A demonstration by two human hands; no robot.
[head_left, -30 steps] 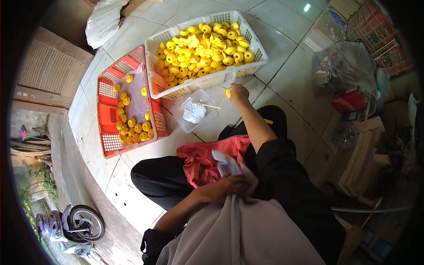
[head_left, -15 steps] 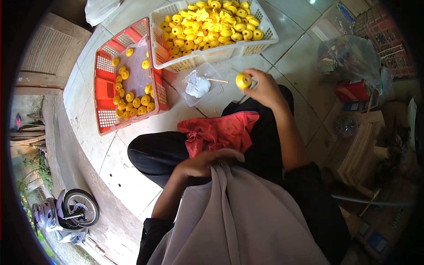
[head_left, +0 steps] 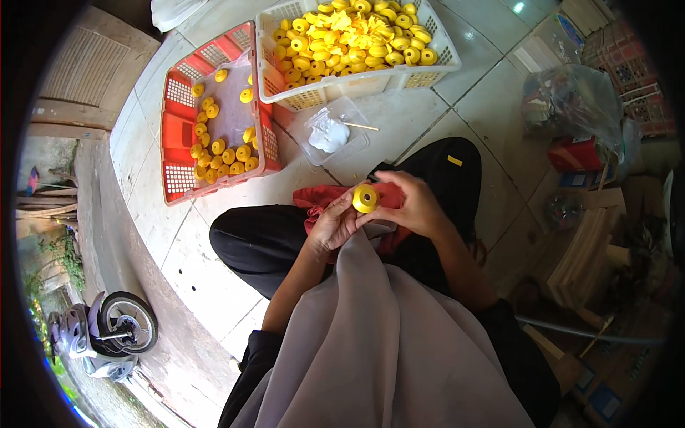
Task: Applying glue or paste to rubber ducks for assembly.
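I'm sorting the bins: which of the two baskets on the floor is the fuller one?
The white basket, heaped with yellow rings; the red basket beside it holds a scattered few.

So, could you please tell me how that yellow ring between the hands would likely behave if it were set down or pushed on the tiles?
The yellow ring looks round like a small spool, so on edge it would probably roll. Pinched lightly between the left hand and right hand, it seems light. It keeps its shape like those in the white basket, so likely stiff.
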